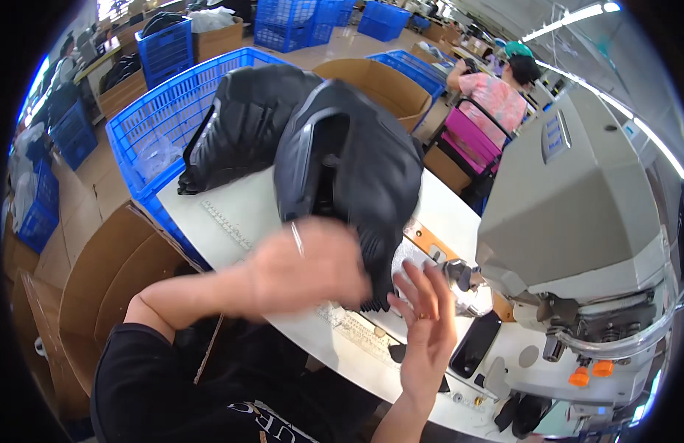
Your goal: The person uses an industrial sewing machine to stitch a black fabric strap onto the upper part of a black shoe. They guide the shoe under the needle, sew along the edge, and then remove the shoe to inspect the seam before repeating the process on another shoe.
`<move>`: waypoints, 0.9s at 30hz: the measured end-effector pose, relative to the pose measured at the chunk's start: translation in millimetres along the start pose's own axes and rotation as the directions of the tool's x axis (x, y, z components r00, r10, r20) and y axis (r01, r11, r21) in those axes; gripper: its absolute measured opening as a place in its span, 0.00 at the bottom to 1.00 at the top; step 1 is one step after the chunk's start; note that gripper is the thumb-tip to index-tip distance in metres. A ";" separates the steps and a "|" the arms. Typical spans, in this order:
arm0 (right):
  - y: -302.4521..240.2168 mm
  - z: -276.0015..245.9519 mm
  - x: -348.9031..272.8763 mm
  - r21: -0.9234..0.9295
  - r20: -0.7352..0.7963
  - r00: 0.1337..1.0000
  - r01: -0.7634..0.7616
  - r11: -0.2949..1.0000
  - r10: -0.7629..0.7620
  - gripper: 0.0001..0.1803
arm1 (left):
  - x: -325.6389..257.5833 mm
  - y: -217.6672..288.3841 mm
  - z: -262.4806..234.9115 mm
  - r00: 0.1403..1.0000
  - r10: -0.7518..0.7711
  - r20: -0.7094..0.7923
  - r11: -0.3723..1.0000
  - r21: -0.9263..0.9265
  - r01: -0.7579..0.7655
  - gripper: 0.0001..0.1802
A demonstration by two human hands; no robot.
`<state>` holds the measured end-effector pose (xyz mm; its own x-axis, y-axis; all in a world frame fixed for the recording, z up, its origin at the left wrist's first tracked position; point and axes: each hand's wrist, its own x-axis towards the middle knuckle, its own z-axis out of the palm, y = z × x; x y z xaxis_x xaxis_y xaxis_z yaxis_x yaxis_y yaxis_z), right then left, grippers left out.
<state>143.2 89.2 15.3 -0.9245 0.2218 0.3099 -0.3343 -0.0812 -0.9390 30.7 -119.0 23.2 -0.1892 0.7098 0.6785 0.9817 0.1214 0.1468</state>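
Observation:
A bulky black glossy padded piece [371,155], bag-like with a dark opening and a ribbed lower end, lies on the white sewing table [250,210]. My left hand [305,269] passes in front of its lower edge, smeared by motion. A thin pale streak crosses that hand; I cannot make out what it is. My right hand [428,310] is raised with fingers apart and nothing visible in it, beside the ribbed end and the metal sewing head [460,277]. Behind the piece, to the left, lies a second black padded piece [246,118].
A large grey sewing machine body [571,199] fills the right side. A black phone [476,345] lies below the metal head. A blue crate [161,122] adjoins the table's far left; cardboard [109,273] stands at left. A seated person [497,103] works beyond.

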 end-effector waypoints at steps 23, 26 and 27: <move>-16.8 -88.2 -13.7 -0.959 0.280 0.885 0.272 -0.074 -0.372 0.37 | 53.0 -89.4 184.9 0.942 -0.334 0.007 0.863 0.404 0.303 0.22; -15.3 -89.6 -13.5 -0.936 0.350 0.874 0.307 -0.173 -0.336 0.37 | 63.8 -84.5 155.9 0.909 -0.397 -0.123 0.890 0.192 0.415 0.18; -17.9 -87.0 -12.9 -0.928 0.369 0.861 0.318 -0.194 -0.350 0.33 | 69.8 -74.6 134.2 0.911 -0.359 -0.201 0.918 0.102 0.384 0.18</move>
<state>177.1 172.3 15.1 -0.7468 -0.1387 0.6504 -0.0597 0.9881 0.1420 -52.9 14.6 -36.9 -0.5292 0.4640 0.7104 0.8305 0.4548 0.3216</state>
